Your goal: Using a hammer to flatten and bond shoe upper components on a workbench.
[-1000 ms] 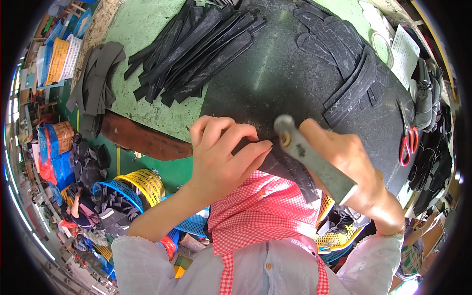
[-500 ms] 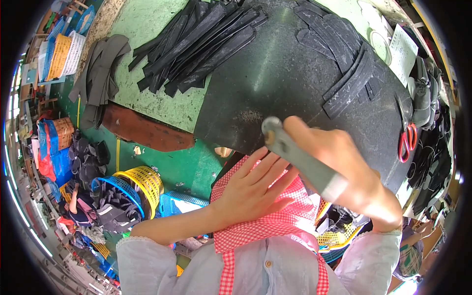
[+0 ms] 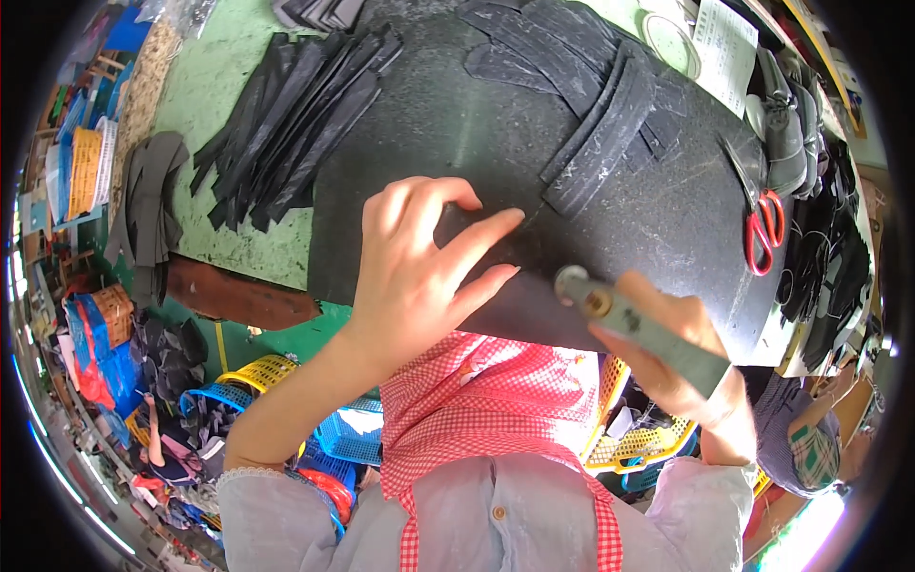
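Observation:
My left hand point(image 3: 410, 257) is over the black work mat point(image 3: 429, 124), its fingers bent and spread apart. Nothing shows between those fingers. To its right, my right hand point(image 3: 681, 348) is closed round a grey, flat-sided metal hand tool point(image 3: 658, 334) with a round silvery end and a brass-coloured spot near it. That end points left, over the mat's near edge. Farther off lie several long black strips point(image 3: 610, 124), a few of them crossed, and a fanned pile of black strips point(image 3: 300, 119) stretches along the mat's left side.
Scissors with red handles point(image 3: 762, 229) lie at the mat's right. Dark grey pieces point(image 3: 148, 205) hang over the green table's left edge. A written sheet point(image 3: 724, 52) and a roll of tape point(image 3: 670, 43) are at the far right. Below stand a yellow basket point(image 3: 643, 448) and a blue basket point(image 3: 348, 434).
My left hand has risen from in front of the apron to over the mat, its fingers now bent. The tool in my right hand has shifted right and slightly down. The whole view has also shifted.

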A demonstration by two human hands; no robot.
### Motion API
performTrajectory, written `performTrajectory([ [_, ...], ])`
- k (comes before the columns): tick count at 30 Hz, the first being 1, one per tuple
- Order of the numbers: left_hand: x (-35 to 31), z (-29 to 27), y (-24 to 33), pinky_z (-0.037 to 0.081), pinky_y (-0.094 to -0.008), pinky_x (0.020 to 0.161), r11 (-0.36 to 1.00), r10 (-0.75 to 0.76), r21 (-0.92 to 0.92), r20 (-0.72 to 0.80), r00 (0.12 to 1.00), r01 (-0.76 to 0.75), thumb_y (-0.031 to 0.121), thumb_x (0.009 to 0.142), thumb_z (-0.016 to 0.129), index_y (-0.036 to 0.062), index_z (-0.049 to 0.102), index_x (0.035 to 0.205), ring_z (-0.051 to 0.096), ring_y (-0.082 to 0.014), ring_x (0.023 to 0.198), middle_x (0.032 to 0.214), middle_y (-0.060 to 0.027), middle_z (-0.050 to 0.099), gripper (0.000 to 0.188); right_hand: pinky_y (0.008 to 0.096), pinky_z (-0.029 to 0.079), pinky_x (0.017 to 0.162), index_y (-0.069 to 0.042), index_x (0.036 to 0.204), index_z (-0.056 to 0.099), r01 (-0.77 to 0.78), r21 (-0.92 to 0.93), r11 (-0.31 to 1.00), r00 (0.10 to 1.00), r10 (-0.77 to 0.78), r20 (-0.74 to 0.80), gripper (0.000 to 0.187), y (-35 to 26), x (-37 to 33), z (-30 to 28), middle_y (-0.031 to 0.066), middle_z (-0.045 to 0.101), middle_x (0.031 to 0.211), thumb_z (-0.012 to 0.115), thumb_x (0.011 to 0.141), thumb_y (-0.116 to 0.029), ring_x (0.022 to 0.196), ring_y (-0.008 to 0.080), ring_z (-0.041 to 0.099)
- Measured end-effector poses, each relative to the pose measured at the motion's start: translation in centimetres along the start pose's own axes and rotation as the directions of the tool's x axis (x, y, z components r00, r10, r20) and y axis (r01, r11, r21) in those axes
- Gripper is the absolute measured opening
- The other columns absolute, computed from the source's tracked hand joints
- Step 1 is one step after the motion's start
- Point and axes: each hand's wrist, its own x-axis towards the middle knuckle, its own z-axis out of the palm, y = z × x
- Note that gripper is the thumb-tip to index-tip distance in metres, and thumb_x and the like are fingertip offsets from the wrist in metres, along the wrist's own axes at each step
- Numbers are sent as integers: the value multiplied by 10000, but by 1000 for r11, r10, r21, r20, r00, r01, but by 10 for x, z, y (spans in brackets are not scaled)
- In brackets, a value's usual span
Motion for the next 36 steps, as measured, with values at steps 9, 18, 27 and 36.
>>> performTrajectory([
  [9, 15, 1, -9, 457, -437, 912, 963, 267, -65, 80, 960, -262, 176, 750, 839, 197, 811, 1057, 597, -236, 991, 1008, 14, 634, 308, 438, 479, 538, -28, 1002, 612, 75, -129, 989, 996, -81, -43, 189, 10, 4, -6, 163, 597, 734, 765, 944, -124, 640, 394, 675],
  [18, 13, 5, -12, 455, -432, 872, 930, 365, 6, 85, 927, -367, 165, 707, 848, 204, 807, 1078, 596, -231, 963, 997, 13, 620, 375, 420, 486, 538, -11, 1089, 587, 49, -232, 972, 966, -105, -236, 167, 7, 20, -2, 186, 611, 746, 691, 962, -38, 659, 425, 680],
  [27, 8, -2, -18, 428, -431, 908, 960, 281, 3, 36, 959, -281, 226, 662, 907, 223, 815, 965, 602, -240, 1012, 1027, 45, 662, 317, 496, 549, 627, -42, 1081, 532, 72, -337, 939, 992, -102, -72, 295, -1, 29, -5, 179, 666, 822, 739, 897, -145, 762, 418, 716],
  [36, 4, -13, -32, 437, -429, 859, 955, 298, -15, 3, 955, -298, 165, 664, 910, 218, 809, 909, 610, -235, 962, 954, 51, 670, 270, 475, 552, 617, -29, 1104, 548, 222, -402, 888, 973, -231, 27, 208, -14, 36, 0, 189, 668, 807, 653, 936, -94, 772, 409, 721],
])
